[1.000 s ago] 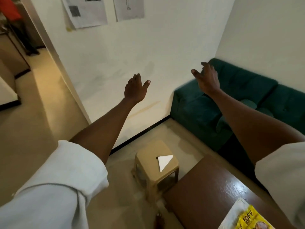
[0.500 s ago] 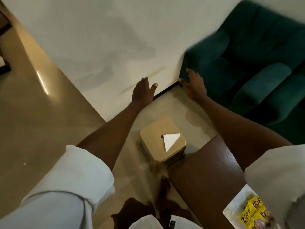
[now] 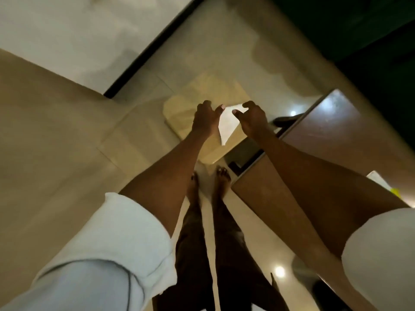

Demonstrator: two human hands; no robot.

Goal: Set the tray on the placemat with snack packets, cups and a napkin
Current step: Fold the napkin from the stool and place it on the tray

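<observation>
A white folded napkin (image 3: 228,125) lies on a low tan plastic stool (image 3: 202,97) on the floor. My left hand (image 3: 205,118) hovers over the napkin's left edge, thumb and fingers curled apart, holding nothing. My right hand (image 3: 252,118) hovers over its right edge in the same curled, empty pose. Whether either hand touches the napkin I cannot tell; the frame is blurred. At the right border, a sliver of a white tray with a yellow snack packet (image 3: 386,187) rests on the brown table (image 3: 332,133).
The brown table's corner stands just right of the stool. A dark green sofa (image 3: 359,23) fills the upper right. A white wall with black skirting (image 3: 155,41) runs along the upper left. My bare feet (image 3: 208,182) stand on the beige floor below the stool.
My head has tilted down from the wall to the floor. Both hands have dropped from in front of the wall to just over the napkin on the stool.
</observation>
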